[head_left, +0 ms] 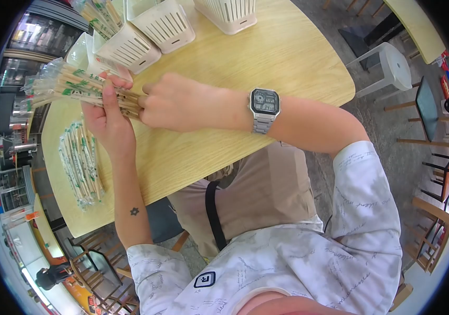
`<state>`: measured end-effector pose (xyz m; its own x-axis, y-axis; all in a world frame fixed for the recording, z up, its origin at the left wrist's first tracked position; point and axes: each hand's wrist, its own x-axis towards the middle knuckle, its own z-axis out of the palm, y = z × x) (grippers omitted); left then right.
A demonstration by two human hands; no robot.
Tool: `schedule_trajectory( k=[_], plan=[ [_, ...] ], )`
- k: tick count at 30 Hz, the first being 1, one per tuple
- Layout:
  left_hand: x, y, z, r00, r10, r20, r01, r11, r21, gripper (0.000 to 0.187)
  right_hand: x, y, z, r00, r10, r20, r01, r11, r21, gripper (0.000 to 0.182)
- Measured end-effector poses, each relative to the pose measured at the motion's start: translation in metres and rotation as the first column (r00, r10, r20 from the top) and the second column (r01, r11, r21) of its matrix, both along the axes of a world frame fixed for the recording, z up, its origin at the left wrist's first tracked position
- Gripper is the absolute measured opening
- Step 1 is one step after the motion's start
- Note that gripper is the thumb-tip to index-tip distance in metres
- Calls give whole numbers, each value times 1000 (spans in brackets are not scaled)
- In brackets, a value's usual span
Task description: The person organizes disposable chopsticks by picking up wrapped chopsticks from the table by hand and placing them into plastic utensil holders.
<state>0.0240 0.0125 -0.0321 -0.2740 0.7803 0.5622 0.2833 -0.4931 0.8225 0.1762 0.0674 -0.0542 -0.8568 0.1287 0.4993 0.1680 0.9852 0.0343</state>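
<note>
A bundle of paper-and-plastic-wrapped chopsticks [80, 83] with green print is held over the table's left part. My left hand [110, 113] is closed around its middle, thumb lying across the top. At the bundle's right end, the fingers of my right hand [169, 102] are curled against the bare-looking stick ends; its fingertips are partly hidden. A second pile of wrapped chopsticks [81, 163] lies on the tabletop [208, 68], below my left hand.
White slotted baskets stand along the far edge: one basket [130, 50] with wrapped chopsticks [98, 18] in it, another basket [164, 26] beside it, and a separate basket [229, 16] farther right. A white stool [387, 65] and several chairs stand around the table.
</note>
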Motion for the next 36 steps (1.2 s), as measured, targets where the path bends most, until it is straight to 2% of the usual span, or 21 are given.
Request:
schedule_trajectory(
  k=[13, 36],
  plan=[
    [4, 0, 1, 999, 18, -34, -18, 1000, 11, 18, -3, 1, 0, 1000, 15, 26, -16, 999, 43, 10],
    [5, -1, 1, 999, -13, -45, 14, 999, 29, 17, -2, 2, -1, 996, 64, -60, -62, 998, 24, 8]
  ],
)
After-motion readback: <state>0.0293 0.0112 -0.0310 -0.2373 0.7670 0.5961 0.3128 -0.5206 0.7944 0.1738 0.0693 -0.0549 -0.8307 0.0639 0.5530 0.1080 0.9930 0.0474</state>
